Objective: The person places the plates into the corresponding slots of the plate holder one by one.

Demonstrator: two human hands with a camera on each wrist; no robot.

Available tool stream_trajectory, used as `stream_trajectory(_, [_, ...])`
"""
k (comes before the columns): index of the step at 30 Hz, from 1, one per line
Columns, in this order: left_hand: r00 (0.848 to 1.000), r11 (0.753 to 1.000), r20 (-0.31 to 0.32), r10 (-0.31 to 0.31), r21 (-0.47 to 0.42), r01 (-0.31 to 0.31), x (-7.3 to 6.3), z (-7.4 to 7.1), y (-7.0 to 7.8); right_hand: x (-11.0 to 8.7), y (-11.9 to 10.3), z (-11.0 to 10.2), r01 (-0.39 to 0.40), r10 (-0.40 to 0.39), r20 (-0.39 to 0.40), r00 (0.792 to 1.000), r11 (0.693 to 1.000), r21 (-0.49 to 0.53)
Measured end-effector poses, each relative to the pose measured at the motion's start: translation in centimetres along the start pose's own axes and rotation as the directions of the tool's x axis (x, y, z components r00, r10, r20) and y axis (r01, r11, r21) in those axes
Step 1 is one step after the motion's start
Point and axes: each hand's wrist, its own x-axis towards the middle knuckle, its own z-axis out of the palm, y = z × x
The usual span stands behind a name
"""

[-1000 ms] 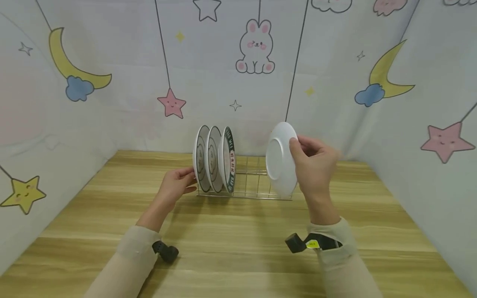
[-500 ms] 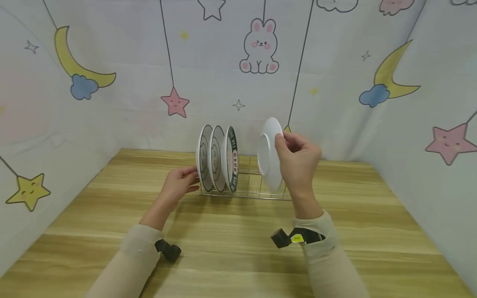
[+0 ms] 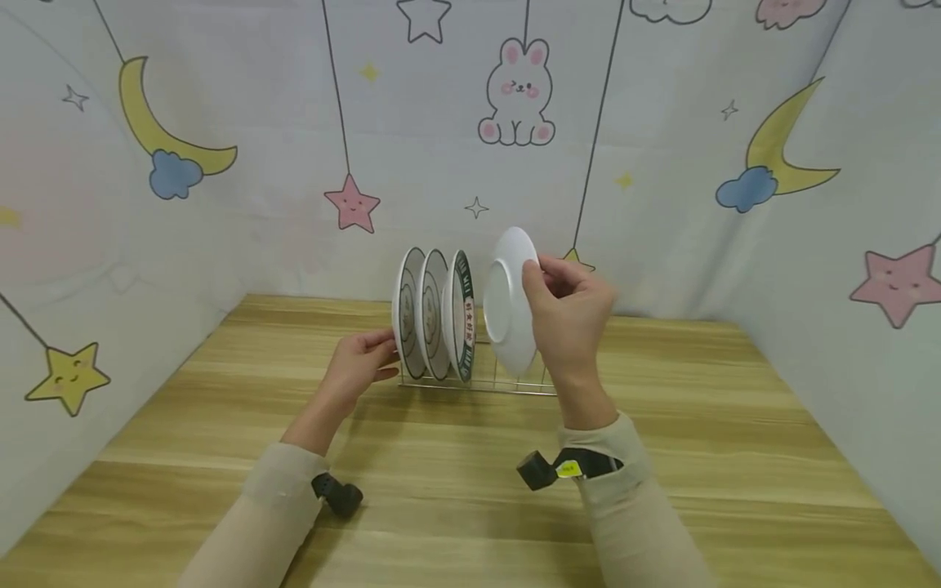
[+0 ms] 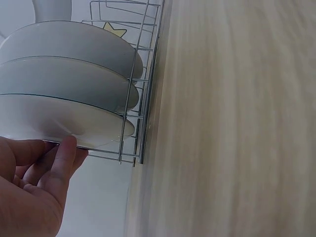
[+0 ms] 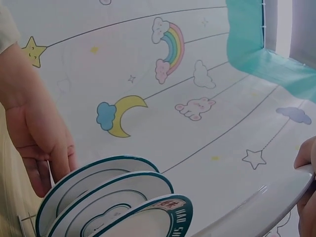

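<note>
My right hand [image 3: 573, 322] pinches a white plate [image 3: 510, 302] by its edge, thumb on the back. The plate stands nearly upright above the wire dish rack [image 3: 515, 389], its back turned left. Three plates stand in the rack's left part: two with thin dark rims [image 3: 408, 318] and a third with a broad green lettered rim [image 3: 465, 318]. At the rack's left end, my left hand [image 3: 356, 366] grips the end wire. In the left wrist view its fingertip [image 4: 69, 143] touches the back of the outermost plate [image 4: 74, 118].
The rack stands on a wood-grain table [image 3: 441, 482], near its back edge. A white cloth backdrop [image 3: 441, 163] with printed moons, stars and a rabbit rises behind and at both sides. A camera is strapped to each wrist.
My right hand has carried the white plate leftward toward the plates in the rack and turned it more edge-on. My left hand has stayed at the rack's left end.
</note>
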Motion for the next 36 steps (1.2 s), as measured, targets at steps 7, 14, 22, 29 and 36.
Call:
stream_trajectory(7, [1.0, 1.0, 0.006, 0.0, -0.006, 0.0, 0.1, 0.0, -0.2, -0.5, 1.3, 1.0, 0.017, -0.016, 0.036, 0.999, 0.999, -0.044])
stream_trajectory(14, [1.0, 1.0, -0.001, -0.004, 0.001, 0.004, 0.1, 0.0, -0.1, -0.9, 3.2, 1.6, -0.02, 0.028, 0.06, 0.998, 0.992, -0.125])
stream_trajectory(22, [1.0, 1.0, 0.003, 0.005, -0.002, -0.005, 0.2, -0.1, -0.3, -1.5, 4.6, 2.3, -0.012, 0.025, 0.077, 0.997, 0.986, -0.165])
stream_trajectory(29, [1.0, 1.0, -0.007, 0.005, -0.001, -0.005, 0.4, -0.1, -0.4, -2.2, 6.1, 2.7, 0.014, 0.007, 0.103, 0.995, 0.978, -0.208])
stream_trajectory(36, [1.0, 1.0, -0.013, -0.004, -0.003, 0.004, 0.4, -0.1, -0.3, -2.5, 6.6, 3.0, 0.0, 0.034, 0.144, 0.989, 0.974, -0.225])
